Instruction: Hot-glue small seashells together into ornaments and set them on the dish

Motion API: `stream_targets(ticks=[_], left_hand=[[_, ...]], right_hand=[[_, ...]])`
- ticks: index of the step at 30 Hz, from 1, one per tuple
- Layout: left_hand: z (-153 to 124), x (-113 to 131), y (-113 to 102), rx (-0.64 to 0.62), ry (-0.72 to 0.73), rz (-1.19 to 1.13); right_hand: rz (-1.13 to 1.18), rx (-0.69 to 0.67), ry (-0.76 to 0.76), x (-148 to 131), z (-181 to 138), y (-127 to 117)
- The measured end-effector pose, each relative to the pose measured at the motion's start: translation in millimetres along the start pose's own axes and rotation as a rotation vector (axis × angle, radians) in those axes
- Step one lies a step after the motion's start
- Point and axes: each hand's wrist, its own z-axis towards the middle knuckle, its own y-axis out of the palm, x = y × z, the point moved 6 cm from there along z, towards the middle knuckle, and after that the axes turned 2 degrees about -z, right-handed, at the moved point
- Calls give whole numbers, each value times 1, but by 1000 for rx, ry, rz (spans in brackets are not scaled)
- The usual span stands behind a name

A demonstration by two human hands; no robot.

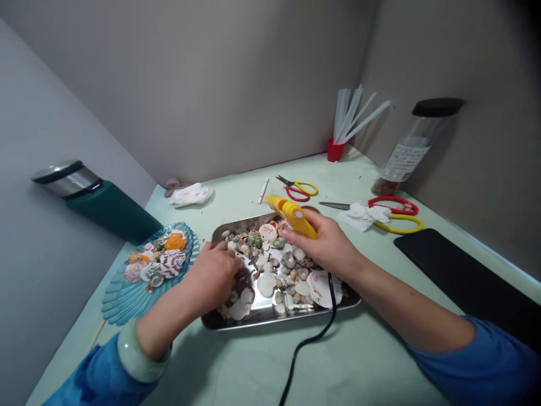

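A metal tray (279, 314) in front of me holds several seashells (270, 265) of mixed sizes. My left hand (213, 277) reaches down into the tray's left side with its fingers curled among the shells; what they pinch is hidden. My right hand (327, 242) hovers over the tray's right half, shut on a yellow glue gun (291, 214) whose nozzle points up and to the left. Its black cord (313, 335) trails over the tray's front edge toward me. A blue shell-shaped glass dish (122, 296) left of the tray carries several coloured shells (163, 259).
A dark green flask (101, 203) lies at the left wall. Behind the tray are two scissors (300, 189) (395, 214), a white pen (263, 190), crumpled tissues (190, 194), a red cup of glue sticks (338, 146) and a clear jar (412, 149). A black pad (460, 276) lies right.
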Motion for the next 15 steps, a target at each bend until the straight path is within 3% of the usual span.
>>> stream_targets(ticks=[7, 15], left_hand=[[4, -13, -13, 27, -96, -90], [15, -7, -19, 27, -72, -254]], right_hand=[[13, -2, -6, 0, 0, 0], [16, -3, 2, -1, 0, 0]])
